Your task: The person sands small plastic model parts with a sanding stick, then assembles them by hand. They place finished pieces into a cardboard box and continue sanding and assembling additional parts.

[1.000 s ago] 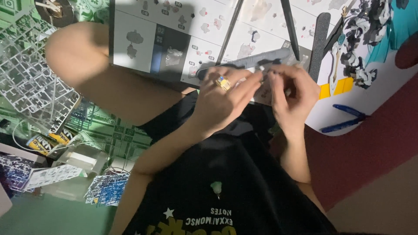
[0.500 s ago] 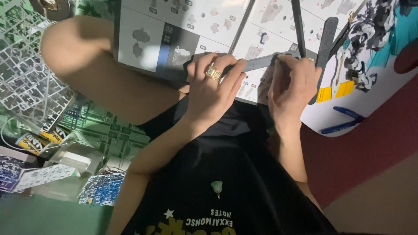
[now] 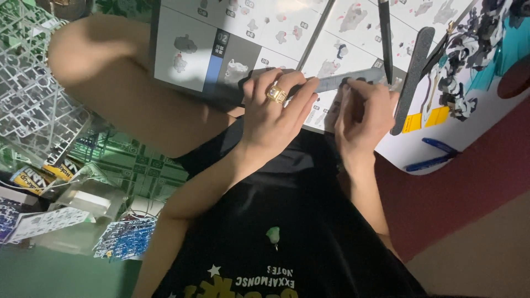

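Observation:
My left hand (image 3: 273, 113), with a gold ring on one finger, lies curled over the dark end of a long flat grey stick (image 3: 331, 83). My right hand (image 3: 361, 118) is beside it, fingertips pinched on the same stick's other end. Whether a small part sits under those fingers is hidden. Both hands hover over the edge of an open picture instruction sheet (image 3: 248, 38), above my lap in a black T-shirt (image 3: 287, 221).
A black file (image 3: 413, 77) and a thin dark tool (image 3: 385, 38) lie on the sheet. At right are a partly built model figure (image 3: 469, 49), yellow pads (image 3: 425, 118) and blue-handled nippers (image 3: 430, 157). Clear part frames (image 3: 27, 94), a blue frame (image 3: 124, 237) and a green cutting mat (image 3: 132, 163) are at left.
Both hands have shifted a little up toward the instruction sheet. My left fingers have spread flat over the grey stick, which now lies more level between the hands.

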